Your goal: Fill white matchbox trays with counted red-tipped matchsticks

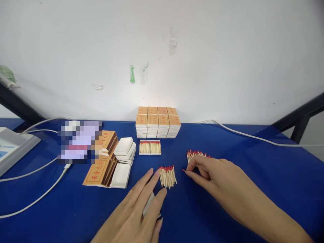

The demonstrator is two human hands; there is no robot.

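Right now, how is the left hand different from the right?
The left hand spreads its fingers above a mostly hidden white piece, while the right hand pinches a single match.
The left hand is beside a loose bunch of matches; the right hand partly covers another match pile.
Both are bare and over the blue table.

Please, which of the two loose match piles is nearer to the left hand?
The middle pile, next to the left hand; the other pile lies farther right, partly hidden behind the right hand.
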